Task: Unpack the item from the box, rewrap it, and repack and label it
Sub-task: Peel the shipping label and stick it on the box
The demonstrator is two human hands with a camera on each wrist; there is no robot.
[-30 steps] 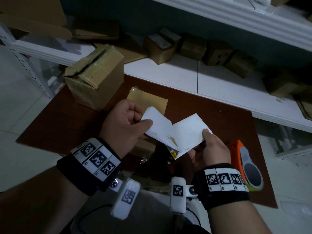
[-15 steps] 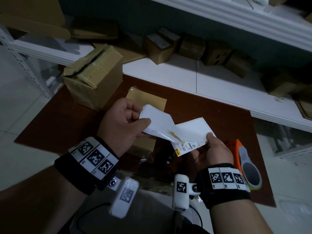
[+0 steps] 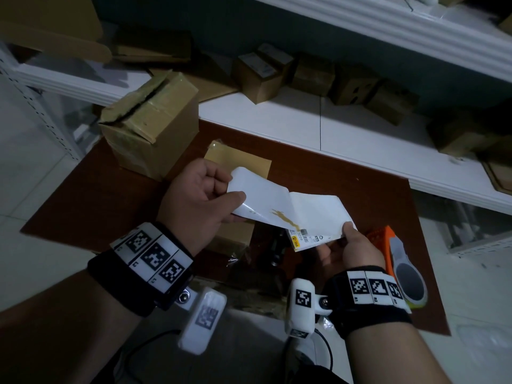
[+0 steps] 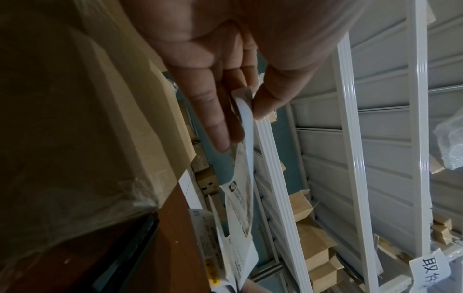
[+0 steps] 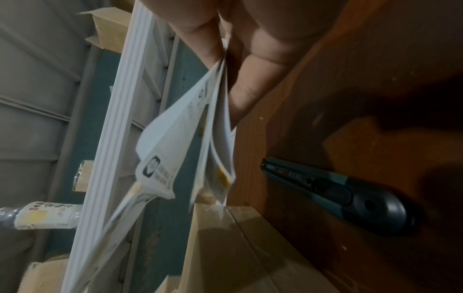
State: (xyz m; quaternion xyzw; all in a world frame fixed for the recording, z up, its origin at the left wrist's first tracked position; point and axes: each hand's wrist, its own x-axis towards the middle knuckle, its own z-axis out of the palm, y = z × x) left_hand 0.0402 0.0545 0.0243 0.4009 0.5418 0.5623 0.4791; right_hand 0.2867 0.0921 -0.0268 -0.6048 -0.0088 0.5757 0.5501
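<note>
My left hand [image 3: 199,195] and right hand [image 3: 343,248] each pinch an edge of the peeling label [image 3: 291,214], thin, limp and sticky, I judge, so best gripped by its corners.

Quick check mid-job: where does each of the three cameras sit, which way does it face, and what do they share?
Head: worn on the head, facing down at the brown table; both forearms, left hand and right hand show.
Left wrist: looks along the left palm toward the white shelving; fingers pinch the label.
Right wrist: looks along the right fingers; a dark utility knife lies on the table.
Shared: all three see the label.
</note>
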